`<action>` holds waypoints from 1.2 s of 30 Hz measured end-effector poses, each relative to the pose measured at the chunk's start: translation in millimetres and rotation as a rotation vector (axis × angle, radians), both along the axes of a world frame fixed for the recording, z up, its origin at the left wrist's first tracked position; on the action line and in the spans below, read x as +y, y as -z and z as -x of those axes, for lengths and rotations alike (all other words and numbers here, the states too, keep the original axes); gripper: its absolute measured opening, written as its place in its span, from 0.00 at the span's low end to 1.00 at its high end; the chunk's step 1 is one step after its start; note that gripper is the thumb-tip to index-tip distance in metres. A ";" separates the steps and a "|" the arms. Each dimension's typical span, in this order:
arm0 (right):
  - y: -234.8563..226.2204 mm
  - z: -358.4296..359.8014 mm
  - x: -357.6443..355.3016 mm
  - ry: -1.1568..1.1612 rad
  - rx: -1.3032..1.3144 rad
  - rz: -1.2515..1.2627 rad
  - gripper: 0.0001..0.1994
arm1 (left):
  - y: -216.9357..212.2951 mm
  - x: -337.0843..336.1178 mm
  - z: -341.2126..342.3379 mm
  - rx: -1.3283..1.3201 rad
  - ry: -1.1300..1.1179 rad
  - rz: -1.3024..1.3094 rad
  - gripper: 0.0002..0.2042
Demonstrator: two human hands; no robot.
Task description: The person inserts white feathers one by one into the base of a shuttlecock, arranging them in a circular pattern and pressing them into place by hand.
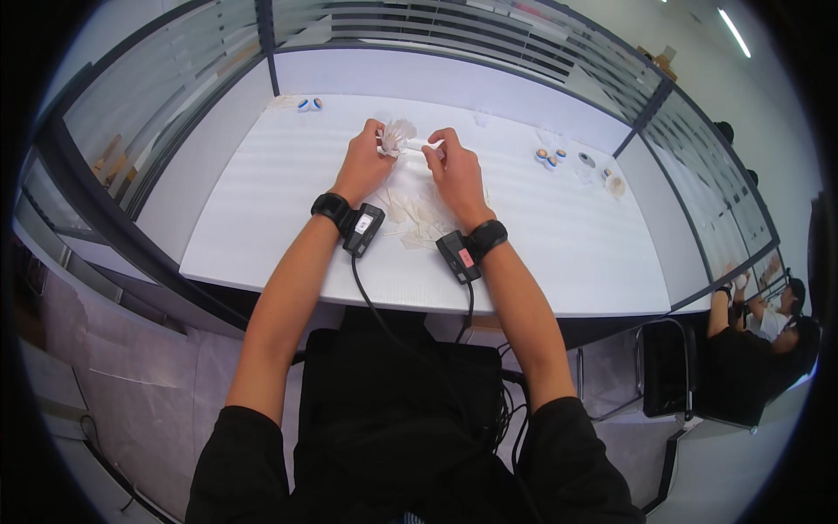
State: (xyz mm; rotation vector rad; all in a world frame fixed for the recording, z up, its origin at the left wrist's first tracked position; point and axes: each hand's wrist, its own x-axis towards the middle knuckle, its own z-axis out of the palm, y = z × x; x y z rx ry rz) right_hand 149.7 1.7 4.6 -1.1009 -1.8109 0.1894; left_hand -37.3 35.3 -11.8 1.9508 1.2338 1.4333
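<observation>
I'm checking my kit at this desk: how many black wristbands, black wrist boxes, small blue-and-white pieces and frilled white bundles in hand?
Black wristbands: 2
Black wrist boxes: 2
Blue-and-white pieces: 5, two at back left, three at right
Frilled white bundle in the left hand: 1
Total: 10

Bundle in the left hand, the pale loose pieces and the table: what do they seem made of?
Bundle: perhaps thin film or tissue; crinkled, partly translucent folds. Pieces: possibly paper or fabric; matte, cream, thin-looking. Table: probably laminate; smooth white, faint sheen.
</observation>
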 end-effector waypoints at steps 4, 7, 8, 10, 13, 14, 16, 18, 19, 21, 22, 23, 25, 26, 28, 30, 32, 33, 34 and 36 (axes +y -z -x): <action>-0.5 -3.5 0.6 -0.012 -0.022 0.020 0.08 | -1.7 -2.8 -5.4 -0.042 0.014 -0.017 0.16; -0.6 0.4 -0.4 -0.029 -0.001 -0.059 0.07 | -0.9 0.3 -1.4 -0.023 -0.013 -0.024 0.16; -2.0 1.5 -0.3 -0.048 0.007 -0.070 0.07 | 0.4 1.5 0.9 0.004 -0.034 -0.025 0.15; -1.4 -0.3 0.4 -0.062 0.012 -0.082 0.06 | 2.1 1.9 -0.8 0.007 -0.038 -0.027 0.15; 0.0 1.3 -0.3 -0.088 -0.007 -0.038 0.06 | 4.6 4.1 -0.3 0.005 -0.038 -0.044 0.15; -0.5 2.2 0.3 -0.080 -0.014 -0.036 0.06 | 5.4 5.0 0.8 -0.001 -0.030 -0.058 0.15; 2.0 -0.2 1.6 -0.066 -0.022 -0.033 0.06 | 5.5 5.2 -0.8 0.001 -0.026 -0.048 0.14; 3.3 -0.4 2.0 -0.059 -0.063 -0.072 0.07 | 5.4 5.2 -1.4 0.004 -0.022 -0.039 0.14; 2.6 -0.5 2.4 -0.059 -0.063 -0.072 0.07 | 5.5 4.7 -1.4 -0.002 -0.009 -0.040 0.14; 1.8 -1.2 3.0 -0.055 -0.068 -0.079 0.07 | 6.0 5.1 -0.7 -0.008 0.004 -0.040 0.14; 2.5 -0.8 2.7 -0.056 -0.068 -0.078 0.07 | 6.3 6.0 0.1 0.003 -0.007 -0.041 0.14; 3.4 -0.1 2.1 -0.058 -0.065 -0.076 0.07 | 6.9 6.5 0.6 0.013 -0.017 -0.042 0.14; 2.2 0.5 1.5 -0.060 -0.061 -0.075 0.07 | 7.7 6.5 0.2 -0.017 0.016 -0.045 0.15; 1.2 0.3 1.4 -0.063 -0.059 -0.065 0.07 | 7.9 6.6 0.3 -0.046 0.049 -0.048 0.18; 1.3 0.8 0.4 -0.066 -0.058 -0.054 0.08 | 7.7 6.8 1.3 -0.043 0.051 -0.050 0.18; 1.5 0.8 -0.4 -0.097 -0.033 -0.046 0.08 | 6.1 5.1 0.1 -0.040 0.056 -0.051 0.17; 0.6 -2.1 -0.3 -0.096 -0.052 -0.055 0.08 | 3.6 1.3 -3.5 -0.019 0.072 -0.017 0.14; 1.0 -1.8 -0.9 -0.101 -0.068 -0.065 0.08 | 3.2 0.9 -2.8 -0.017 0.072 -0.016 0.14; 1.7 -0.8 -1.3 -0.101 -0.067 -0.064 0.08 | 2.6 0.9 -2.2 -0.027 0.091 -0.023 0.13; 1.6 1.8 -0.7 -0.142 -0.069 -0.074 0.09 | 3.1 1.9 -0.7 -0.035 0.110 -0.033 0.13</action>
